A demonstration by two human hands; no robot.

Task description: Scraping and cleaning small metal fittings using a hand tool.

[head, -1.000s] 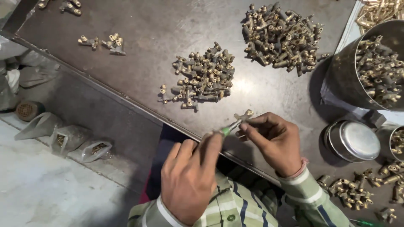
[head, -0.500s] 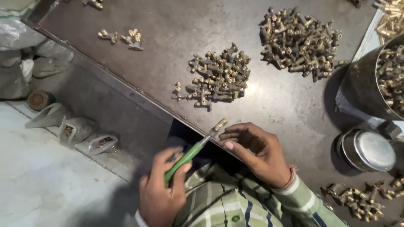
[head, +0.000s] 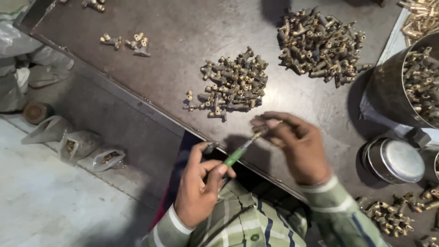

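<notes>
Left hand [head: 199, 187] closed round green tool [head: 238, 154]; its tip runs up-right into right hand [head: 292, 146], fingers pinched on small fitting [head: 261, 132], mostly hidden. Fitting sits over table edge [head: 137, 103], just below nearest pile [head: 235, 84].

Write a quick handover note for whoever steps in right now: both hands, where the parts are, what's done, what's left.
Left hand: grips a green-handled tool near the table edge.
Right hand: fingers pinch a small brass fitting at the tool's tip; it is blurred.
Parts: middle pile ahead of the hands, larger pile beyond, a few loose fittings far left, more in the steel pot and by the right elbow.
Done: cannot tell which piles are worked.
Left: the fitting in hand sits on the tool, not set down.
</notes>
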